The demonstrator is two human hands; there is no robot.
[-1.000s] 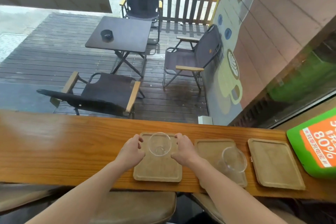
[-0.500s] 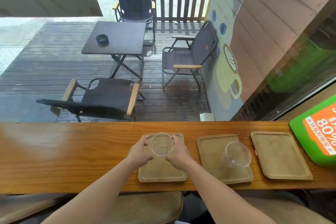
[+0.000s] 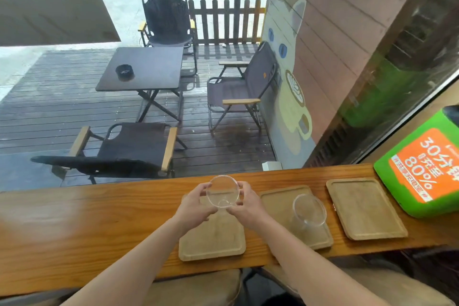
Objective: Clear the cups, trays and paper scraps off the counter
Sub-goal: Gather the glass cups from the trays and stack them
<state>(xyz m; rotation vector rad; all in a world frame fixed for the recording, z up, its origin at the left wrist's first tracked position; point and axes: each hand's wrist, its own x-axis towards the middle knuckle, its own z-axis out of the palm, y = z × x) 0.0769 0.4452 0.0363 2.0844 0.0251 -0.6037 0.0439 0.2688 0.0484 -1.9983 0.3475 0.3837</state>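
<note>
Head view. Left hand (image 3: pixel 196 204) and right hand (image 3: pixel 248 204) now curl round clear glass cup (image 3: pixel 223 191), one each side; second ago they only flanked it on left wooden tray (image 3: pixel 213 243). Cup now raised over that tray's far end, seemingly clear of it, so first pickup under way. Right of that tray: second cup (image 3: pixel 308 211) on middle tray (image 3: pixel 278 199), bare right tray (image 3: pixel 365 208) beyond. No paper scraps visible.

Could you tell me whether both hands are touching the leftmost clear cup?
Touching: the head view shows the left hand and right hand gripping the leftmost clear cup.
</note>
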